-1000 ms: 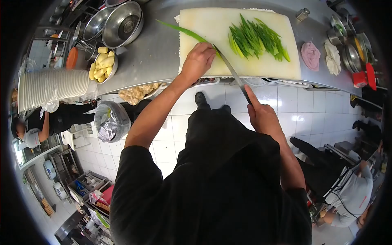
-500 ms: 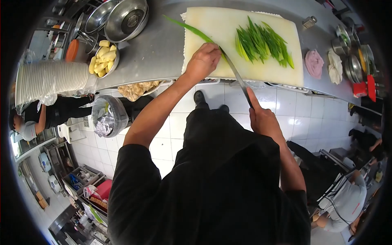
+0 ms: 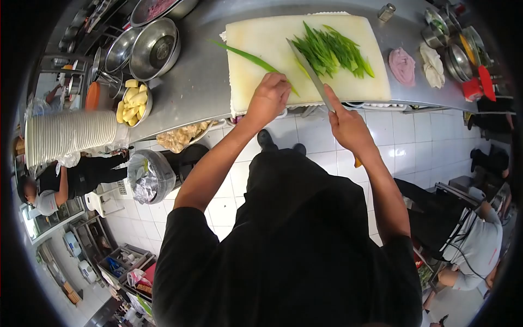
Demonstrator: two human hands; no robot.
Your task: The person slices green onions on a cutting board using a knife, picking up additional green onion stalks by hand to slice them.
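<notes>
My left hand (image 3: 269,99), fingers curled together, is closed on a long green onion leaf (image 3: 246,55) at the near part of the white cutting board (image 3: 250,82). One end of the leaf reaches past the board's left edge; the other shows just right of my fingers. In my right hand (image 3: 351,129) is a knife (image 3: 311,73), its handle in my grip and its blade slanting up and left over the board. The blade lies along the left side of a pile of cut green onion pieces (image 3: 336,52). One cut piece shows left of the blade.
Left on the steel counter (image 3: 201,65) are metal bowls (image 3: 154,48), a bowl of peeled potatoes (image 3: 132,103) and stacked white plates (image 3: 71,133). Pink (image 3: 402,66) and white cloths (image 3: 432,65) lie right. A lined bin (image 3: 151,175) stands below; other people are at both sides.
The knife has moved from beside my left fingers to the right, against the pile of cut pieces. My left hand stays on the leaf. The whole view has shifted a little.
</notes>
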